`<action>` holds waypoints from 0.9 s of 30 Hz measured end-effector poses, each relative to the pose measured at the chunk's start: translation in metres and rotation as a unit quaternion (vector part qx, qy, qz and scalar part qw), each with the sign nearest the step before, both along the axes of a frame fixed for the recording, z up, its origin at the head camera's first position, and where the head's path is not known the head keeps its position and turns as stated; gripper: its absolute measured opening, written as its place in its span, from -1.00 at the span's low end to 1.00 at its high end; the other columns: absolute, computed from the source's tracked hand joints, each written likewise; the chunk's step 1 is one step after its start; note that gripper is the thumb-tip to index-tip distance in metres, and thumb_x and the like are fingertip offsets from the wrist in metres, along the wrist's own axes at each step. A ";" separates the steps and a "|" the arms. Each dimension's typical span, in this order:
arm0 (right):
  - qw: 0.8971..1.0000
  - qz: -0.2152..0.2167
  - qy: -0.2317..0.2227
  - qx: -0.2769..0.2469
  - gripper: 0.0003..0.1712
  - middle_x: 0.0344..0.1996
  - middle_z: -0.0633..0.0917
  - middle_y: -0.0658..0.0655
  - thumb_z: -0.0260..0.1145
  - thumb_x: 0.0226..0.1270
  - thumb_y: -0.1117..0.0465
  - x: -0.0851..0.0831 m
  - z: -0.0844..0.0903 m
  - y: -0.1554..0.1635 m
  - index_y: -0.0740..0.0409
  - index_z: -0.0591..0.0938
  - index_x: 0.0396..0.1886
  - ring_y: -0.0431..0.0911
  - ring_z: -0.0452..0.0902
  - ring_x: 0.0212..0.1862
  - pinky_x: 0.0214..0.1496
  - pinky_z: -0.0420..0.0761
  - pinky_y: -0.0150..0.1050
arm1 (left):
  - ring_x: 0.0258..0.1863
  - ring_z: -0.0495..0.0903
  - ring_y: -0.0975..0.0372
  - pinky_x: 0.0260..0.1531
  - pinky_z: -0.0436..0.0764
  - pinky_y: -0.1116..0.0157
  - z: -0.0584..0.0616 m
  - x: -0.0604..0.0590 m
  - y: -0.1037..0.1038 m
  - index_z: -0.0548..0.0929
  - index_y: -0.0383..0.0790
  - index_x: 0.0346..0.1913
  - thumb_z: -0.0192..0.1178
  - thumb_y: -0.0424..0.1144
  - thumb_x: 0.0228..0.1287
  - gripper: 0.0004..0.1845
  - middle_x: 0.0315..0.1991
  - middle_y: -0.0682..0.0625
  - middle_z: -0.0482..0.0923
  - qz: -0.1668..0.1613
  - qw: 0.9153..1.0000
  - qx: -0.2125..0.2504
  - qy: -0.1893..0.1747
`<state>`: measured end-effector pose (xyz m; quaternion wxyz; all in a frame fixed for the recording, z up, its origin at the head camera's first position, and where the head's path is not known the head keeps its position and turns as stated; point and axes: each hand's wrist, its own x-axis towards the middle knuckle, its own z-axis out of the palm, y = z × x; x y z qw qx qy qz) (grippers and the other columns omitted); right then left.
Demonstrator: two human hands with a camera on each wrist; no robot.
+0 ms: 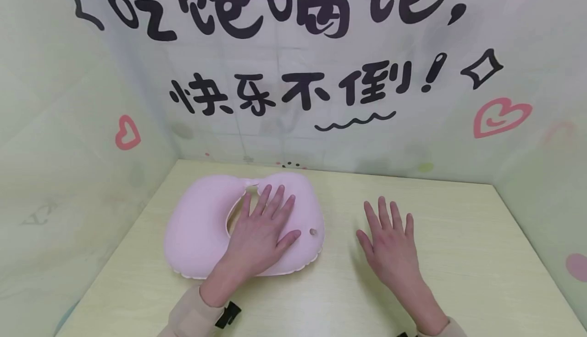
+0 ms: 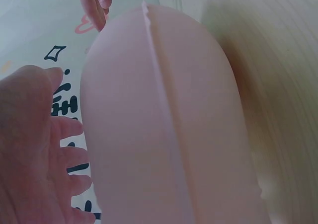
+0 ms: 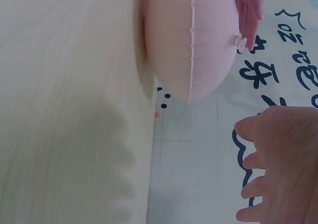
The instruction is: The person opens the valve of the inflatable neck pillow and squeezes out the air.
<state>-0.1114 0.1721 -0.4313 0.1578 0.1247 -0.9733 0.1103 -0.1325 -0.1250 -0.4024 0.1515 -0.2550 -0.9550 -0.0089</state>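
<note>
A pink inflatable neck pillow [image 1: 197,225], plump with air, lies on the left half of the table, its two ends meeting at the back. My left hand [image 1: 259,237] is over its right arm and central hole, fingers spread and straight. In the left wrist view, the fingertips [image 2: 82,184] are at the pillow's upper side. A clear valve [image 3: 239,43] sticks out of the pillow near that hand. To the pillow's right, my right hand [image 1: 392,248] hovers above the table with fingers straight and apart, holding nothing; its shadow falls on the wood.
The pale wooden table [image 1: 458,245] is enclosed by a printed cloth backdrop [image 1: 293,143] at the back and sides. Black lettering and pink hearts decorate the cloth. A black strap [image 1: 228,315] shows at the left wrist.
</note>
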 end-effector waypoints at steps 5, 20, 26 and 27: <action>1.000 0.000 -0.006 0.002 -0.27 0.50 0.25 0.46 0.24 0.53 -0.01 -0.001 0.000 0.000 0.22 0.33 0.54 0.42 0.08 0.51 0.42 -0.01 0.47 | 0.59 0.02 -0.10 0.45 -0.05 -0.30 0.001 0.001 -0.001 0.36 -0.07 0.55 -0.03 0.27 0.52 -0.27 0.59 -0.15 0.16 0.000 1.000 -0.001 0.003; 1.000 -0.001 -0.014 -0.013 -0.28 0.50 0.26 0.47 0.26 0.52 0.01 -0.002 -0.001 0.000 0.23 0.35 0.52 0.43 0.10 0.50 0.42 -0.01 0.47 | 0.59 0.01 -0.10 0.46 -0.02 -0.28 0.004 -0.001 -0.008 0.35 -0.09 0.56 -0.02 0.21 0.54 -0.30 0.59 -0.17 0.14 0.007 1.000 0.011 -0.004; 0.999 0.011 -0.012 -0.043 -0.30 0.47 0.30 0.49 0.26 0.53 0.05 -0.002 0.000 -0.002 0.30 0.35 0.51 0.43 0.22 0.44 0.39 0.18 0.42 | 0.60 -0.02 -0.10 0.48 -0.06 -0.24 0.010 -0.003 -0.019 0.32 -0.12 0.58 0.01 0.20 0.54 -0.28 0.60 -0.18 0.10 0.029 0.998 0.037 -0.038; 0.998 0.014 -0.018 -0.061 -0.30 0.47 0.29 0.48 0.25 0.54 0.06 -0.002 0.001 -0.003 0.31 0.34 0.51 0.43 0.24 0.43 0.36 0.24 0.41 | 0.60 -0.04 -0.10 0.48 -0.08 -0.24 0.012 -0.005 -0.023 0.29 -0.12 0.59 0.01 0.22 0.53 -0.26 0.61 -0.18 0.08 0.035 0.997 0.044 -0.050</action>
